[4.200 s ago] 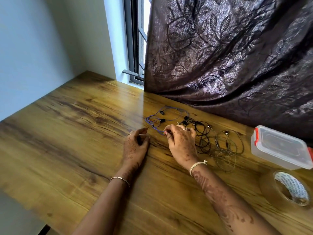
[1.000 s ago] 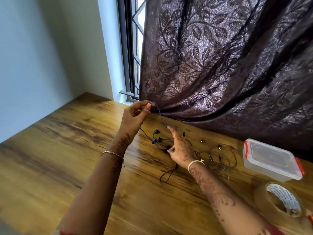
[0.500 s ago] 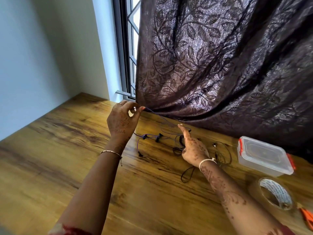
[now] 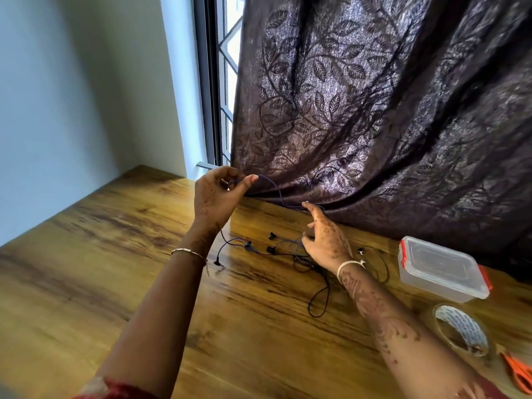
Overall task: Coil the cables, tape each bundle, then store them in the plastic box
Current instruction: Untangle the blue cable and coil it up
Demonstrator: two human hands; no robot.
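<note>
My left hand is raised above the wooden table and pinches a thin blue earphone cable between thumb and fingers. The cable runs right and down to my right hand, whose fingers are spread, with the cable passing over the fingertips. Below the hands a tangle of black and blue earphone cables lies on the table. A clear plastic box with a shut lid and red clips stands at the right. A roll of clear tape lies in front of the box.
A dark leaf-patterned curtain hangs right behind the cables and touches the table. Orange scissors lie at the bottom right edge. A window frame and a pale wall stand at the back left.
My left hand lifted the blue cable off the table from a low pinch to well above it. My right hand rose and opened its fingers under the cable. The camera tilted up.
</note>
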